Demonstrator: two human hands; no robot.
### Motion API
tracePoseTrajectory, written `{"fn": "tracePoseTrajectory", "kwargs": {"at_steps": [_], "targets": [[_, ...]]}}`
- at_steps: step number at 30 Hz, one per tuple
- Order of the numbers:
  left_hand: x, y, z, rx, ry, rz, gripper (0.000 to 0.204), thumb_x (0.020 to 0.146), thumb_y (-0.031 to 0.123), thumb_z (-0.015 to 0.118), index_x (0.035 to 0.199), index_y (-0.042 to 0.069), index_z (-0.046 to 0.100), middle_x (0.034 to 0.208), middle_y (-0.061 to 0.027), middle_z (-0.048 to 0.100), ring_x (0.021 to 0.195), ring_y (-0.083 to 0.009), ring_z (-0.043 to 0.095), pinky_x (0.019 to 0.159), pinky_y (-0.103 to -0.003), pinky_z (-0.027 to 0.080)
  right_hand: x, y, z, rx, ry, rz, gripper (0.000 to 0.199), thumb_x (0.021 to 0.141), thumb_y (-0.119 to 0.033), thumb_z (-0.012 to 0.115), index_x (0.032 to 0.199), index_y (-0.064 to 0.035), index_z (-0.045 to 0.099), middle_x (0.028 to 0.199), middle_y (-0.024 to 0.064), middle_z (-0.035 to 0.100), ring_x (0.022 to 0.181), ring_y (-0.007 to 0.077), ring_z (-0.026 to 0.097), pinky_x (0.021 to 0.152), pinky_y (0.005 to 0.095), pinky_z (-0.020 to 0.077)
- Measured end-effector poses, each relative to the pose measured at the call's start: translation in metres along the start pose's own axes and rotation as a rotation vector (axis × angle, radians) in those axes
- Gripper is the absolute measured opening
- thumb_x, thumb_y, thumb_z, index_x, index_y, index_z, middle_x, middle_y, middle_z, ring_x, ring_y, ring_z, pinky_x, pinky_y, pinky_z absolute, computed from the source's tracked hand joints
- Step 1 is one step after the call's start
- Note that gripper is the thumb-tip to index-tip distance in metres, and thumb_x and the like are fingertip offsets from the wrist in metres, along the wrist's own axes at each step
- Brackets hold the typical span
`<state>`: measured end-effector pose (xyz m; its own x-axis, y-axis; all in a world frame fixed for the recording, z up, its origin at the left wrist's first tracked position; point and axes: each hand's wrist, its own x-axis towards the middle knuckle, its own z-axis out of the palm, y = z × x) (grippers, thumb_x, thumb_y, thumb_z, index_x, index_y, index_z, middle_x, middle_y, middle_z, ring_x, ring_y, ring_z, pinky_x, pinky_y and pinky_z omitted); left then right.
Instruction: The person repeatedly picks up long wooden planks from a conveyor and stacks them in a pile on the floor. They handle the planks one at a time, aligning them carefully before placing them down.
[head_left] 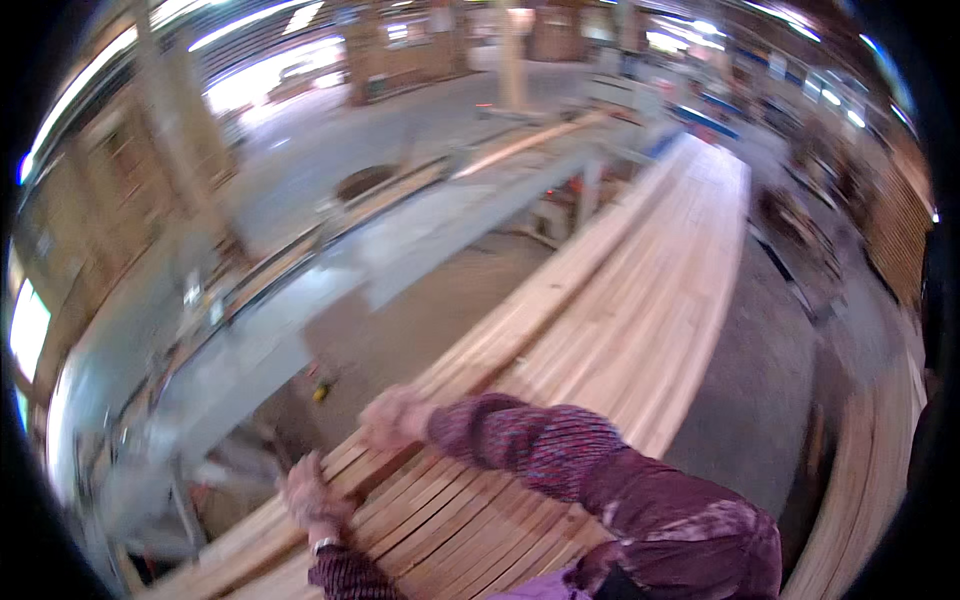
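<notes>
No legible txt or nos.

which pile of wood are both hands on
The central pile: left hand and right hand are on its left-side boards. The other pile, lower right, has no hand on it.

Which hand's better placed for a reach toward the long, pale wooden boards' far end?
Right, probably. The bare right hand is farther along the long, pale wooden boards; the bare left hand is at their edge too, but nearer the picture's lower edge.

Long grey bench (400,258) at left, pale upright column (513,62) beyond.
</notes>
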<state>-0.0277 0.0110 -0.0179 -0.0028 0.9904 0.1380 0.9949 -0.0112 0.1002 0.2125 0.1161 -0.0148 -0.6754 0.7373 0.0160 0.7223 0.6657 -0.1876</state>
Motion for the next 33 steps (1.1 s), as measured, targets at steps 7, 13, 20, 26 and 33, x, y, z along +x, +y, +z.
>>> {"fn": "tracePoseTrajectory", "kwargs": {"at_steps": [7,13,20,26,33], "targets": [[0.003,0.019,0.01,0.088,-0.013,0.033,0.1,0.054,0.032,0.09,0.143,0.013,0.05,0.142,-0.0062,0.053,0.137,-0.0282,0.045,0.124,-0.051,0.021,-0.021,0.0,-0.018,0.019,-0.095,0.207,0.06,0.091,-0.065,0.053,0.1,-0.0103,0.078,0.093,0.0104,0.077,0.087,0.0308,0.075,0.056,0.0549,0.0547],[0.003,0.002,0.012,0.105,-0.033,0.018,0.102,0.054,0.033,0.091,0.144,0.014,0.049,0.144,-0.0063,0.052,0.138,-0.0288,0.044,0.125,-0.05,0.02,-0.005,-0.007,-0.011,0.005,-0.127,0.204,0.062,0.091,-0.067,0.052,0.102,-0.0119,0.078,0.095,0.01,0.077,0.088,0.0297,0.075,0.056,0.0556,0.0548],[0.002,0.015,-0.002,0.075,-0.085,-0.029,0.097,0.057,0.029,0.089,0.144,0.015,0.049,0.143,-0.0062,0.053,0.139,-0.0278,0.043,0.125,-0.05,0.019,-0.005,-0.003,-0.009,0.029,-0.085,0.166,0.061,0.093,-0.064,0.051,0.101,-0.0095,0.077,0.094,0.0121,0.077,0.087,0.0305,0.075,0.058,0.0567,0.0552],[0.003,0.004,0.013,0.083,0.001,0.018,0.098,0.055,0.031,0.09,0.144,0.014,0.051,0.143,-0.0054,0.052,0.139,-0.0271,0.042,0.125,-0.051,0.019,-0.011,-0.008,-0.022,0.072,-0.092,0.206,0.056,0.095,-0.056,0.05,0.098,-0.0078,0.078,0.093,0.0152,0.076,0.087,0.0318,0.075,0.062,0.0557,0.0563],[0.0,0.015,-0.001,0.076,-0.057,-0.022,0.104,0.052,0.036,0.092,0.144,0.014,0.05,0.144,-0.005,0.051,0.139,-0.0259,0.043,0.125,-0.051,0.019,-0.013,-0.008,-0.019,0.032,-0.048,0.191,0.048,0.095,-0.052,0.051,0.089,-0.0141,0.08,0.089,0.0121,0.077,0.088,0.0276,0.075,0.072,0.0425,0.0559]]}}
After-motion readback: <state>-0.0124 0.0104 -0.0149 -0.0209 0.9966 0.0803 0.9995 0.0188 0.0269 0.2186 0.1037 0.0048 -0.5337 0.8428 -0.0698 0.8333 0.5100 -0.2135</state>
